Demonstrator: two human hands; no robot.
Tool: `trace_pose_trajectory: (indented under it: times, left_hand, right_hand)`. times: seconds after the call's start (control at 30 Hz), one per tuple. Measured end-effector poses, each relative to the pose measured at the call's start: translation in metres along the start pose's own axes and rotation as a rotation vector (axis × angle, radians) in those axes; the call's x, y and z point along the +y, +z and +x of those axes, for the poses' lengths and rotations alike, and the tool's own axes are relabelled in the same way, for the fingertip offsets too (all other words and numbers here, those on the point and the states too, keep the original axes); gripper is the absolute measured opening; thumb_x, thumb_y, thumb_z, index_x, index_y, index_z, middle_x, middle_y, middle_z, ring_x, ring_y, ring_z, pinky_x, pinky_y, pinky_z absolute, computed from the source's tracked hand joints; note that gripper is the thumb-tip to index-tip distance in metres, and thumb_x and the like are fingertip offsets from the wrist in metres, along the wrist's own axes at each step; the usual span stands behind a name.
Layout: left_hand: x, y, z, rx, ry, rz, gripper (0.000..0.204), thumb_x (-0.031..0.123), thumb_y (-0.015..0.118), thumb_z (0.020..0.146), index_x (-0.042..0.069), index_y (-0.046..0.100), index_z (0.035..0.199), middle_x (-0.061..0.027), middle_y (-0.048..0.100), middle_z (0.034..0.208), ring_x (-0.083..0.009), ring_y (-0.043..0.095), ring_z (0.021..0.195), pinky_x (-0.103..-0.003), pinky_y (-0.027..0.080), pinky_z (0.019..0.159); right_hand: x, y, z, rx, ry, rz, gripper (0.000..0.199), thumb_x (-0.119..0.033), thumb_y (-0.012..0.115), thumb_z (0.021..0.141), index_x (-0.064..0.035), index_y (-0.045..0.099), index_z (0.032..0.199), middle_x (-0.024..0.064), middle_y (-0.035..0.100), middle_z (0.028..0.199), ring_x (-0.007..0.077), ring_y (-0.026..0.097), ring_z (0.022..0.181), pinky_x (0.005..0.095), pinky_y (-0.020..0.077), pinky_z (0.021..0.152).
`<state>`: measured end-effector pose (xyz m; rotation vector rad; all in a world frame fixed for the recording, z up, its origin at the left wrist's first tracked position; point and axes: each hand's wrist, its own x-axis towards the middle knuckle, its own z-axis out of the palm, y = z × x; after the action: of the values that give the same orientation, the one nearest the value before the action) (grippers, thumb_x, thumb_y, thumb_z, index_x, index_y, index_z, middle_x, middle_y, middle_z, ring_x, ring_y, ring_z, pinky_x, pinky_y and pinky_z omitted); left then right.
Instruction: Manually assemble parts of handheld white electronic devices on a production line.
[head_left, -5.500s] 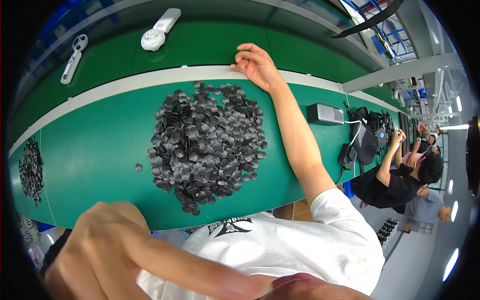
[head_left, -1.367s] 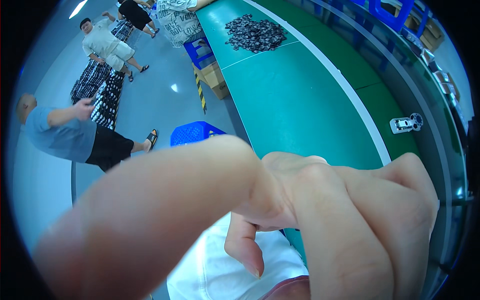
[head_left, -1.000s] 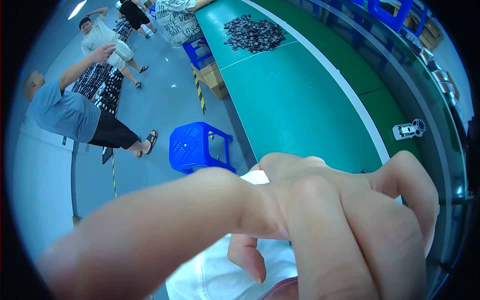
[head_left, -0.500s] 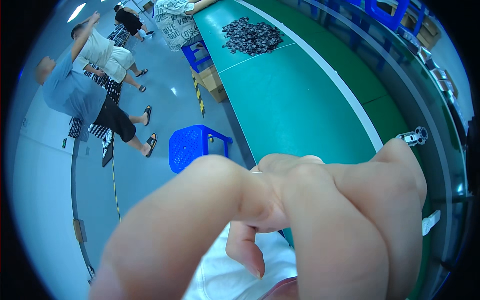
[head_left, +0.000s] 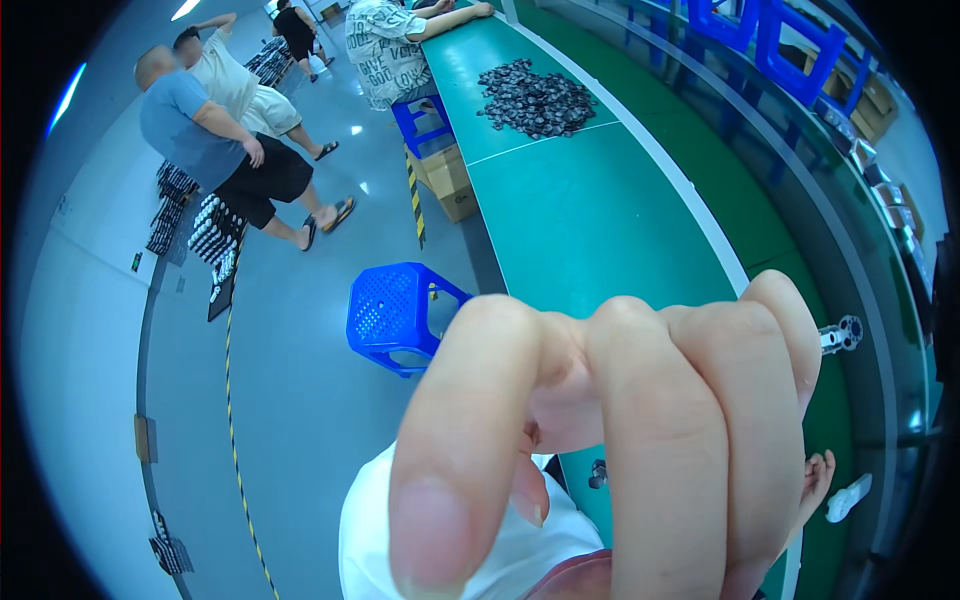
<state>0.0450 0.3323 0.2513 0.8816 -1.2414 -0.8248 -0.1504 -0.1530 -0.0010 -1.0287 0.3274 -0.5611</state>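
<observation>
My left hand (head_left: pixel 640 390) fills the lower middle, very close to the camera. Its fingers bend toward me with gaps between them, the index fingertip pointing down at the left and the thumb tip behind it. Nothing shows in its grasp; the other fingertips run out of the picture. Small and partly covered by those fingers, my right hand (head_left: pixel 818 478) is out past the right side of the green table (head_left: pixel 600 220), fingers loosely apart and nothing visible in them. A few small dark pieces (head_left: pixel 598 473) lie on the table behind the left hand.
A pile of small black parts (head_left: pixel 538 98) lies on the table's far end, beside a seated person (head_left: pixel 385 45). A blue stool (head_left: pixel 390 310) and a cardboard box (head_left: pixel 447 180) stand left of the table. Two people (head_left: pixel 200 130) walk on the left. A metal fixture (head_left: pixel 842 335) sits at right.
The view has shifted, so the table and stool show lower and further right. My left index finger has swung inward and its nail now shows. My right hand has come into sight. The walkers have lowered or moved arms.
</observation>
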Motion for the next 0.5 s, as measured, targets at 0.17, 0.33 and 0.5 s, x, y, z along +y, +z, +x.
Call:
trace_pose_trajectory:
  times: [0.17,0.33,0.5]
  left_hand:
    - [-0.009,-0.008,0.004,-0.001,0.006,-0.01,0.031,0.029,0.059,0.092,0.001,0.065,0.107,-0.0146,0.067,0.11,-0.0211,0.064,0.097,-0.036,0.048,0.088]
    - [-0.022,-0.016,0.007,-0.018,0.013,-0.061,0.031,0.029,0.059,0.092,0.001,0.065,0.107,-0.0149,0.067,0.11,-0.0212,0.064,0.096,-0.036,0.048,0.087]
    - [-0.038,-0.019,0.013,-0.022,0.0,-0.096,0.031,0.029,0.059,0.092,0.001,0.064,0.107,-0.0152,0.067,0.11,-0.0213,0.064,0.096,-0.036,0.049,0.086]
  right_hand:
    - [0.005,0.004,0.008,0.043,0.006,-0.022,0.027,-0.008,0.051,0.099,0.0001,0.048,0.125,0.0076,0.054,0.094,0.0116,0.055,0.083,0.0324,0.05,0.097]
    - [0.008,-0.004,0.015,-0.001,-0.002,-0.02,0.027,-0.007,0.051,0.099,0.0002,0.048,0.125,0.0078,0.054,0.095,0.0126,0.056,0.086,0.0327,0.0499,0.098]
    - [0.02,-0.01,0.021,-0.01,0.005,-0.002,0.027,-0.007,0.05,0.099,0.0004,0.048,0.125,0.0081,0.054,0.096,0.0133,0.058,0.089,0.033,0.0498,0.098]
